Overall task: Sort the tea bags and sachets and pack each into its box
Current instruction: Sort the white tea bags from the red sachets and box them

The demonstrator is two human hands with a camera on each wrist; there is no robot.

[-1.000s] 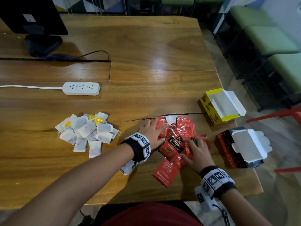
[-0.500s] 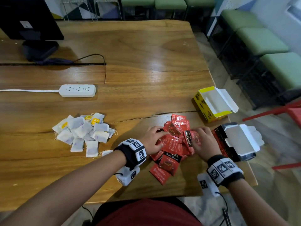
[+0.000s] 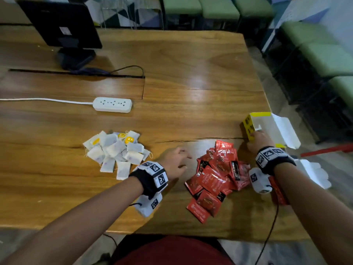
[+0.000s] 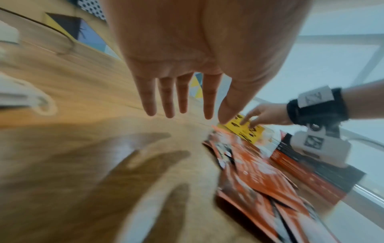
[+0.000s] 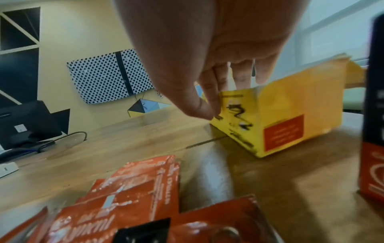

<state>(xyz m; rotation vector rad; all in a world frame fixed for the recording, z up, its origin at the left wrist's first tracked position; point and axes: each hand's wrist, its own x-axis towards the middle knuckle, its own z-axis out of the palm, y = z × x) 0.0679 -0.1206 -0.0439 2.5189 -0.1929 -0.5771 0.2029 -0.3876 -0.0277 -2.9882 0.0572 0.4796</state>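
Sachets (image 3: 215,176), red foil, lie nearest in one loose overlapping heap; an exact count is not possible, but roughly fifteen to twenty show. Risk: the heap sits close to the near table (image 3: 191,60) edge, so a sweeping forearm could push the outermost sachets off.

Left hand (image 3: 174,162) hovers between the two heaps, fingers straight and spread, holding nothing. Its wrist view is blurred, so a fast pass toward either heap could scatter loose items.

Tea bags (image 3: 116,150), white with strings, form a second heap to the left, roughly fifteen to twenty, well apart from the sachets. Risk: tangled strings may drag several bags out together.

Red-and-black box (image 4: 307,166), one, lies at the right table edge under the right forearm, flaps open.

Right hand (image 3: 257,140) is farthest out, fingers curled onto the near end of the yellow box (image 3: 248,127), one, thumb against its printed face. Risk: the box overhangs the table corner; a one-ended pinch on thin card could tip it off or crush the wall.
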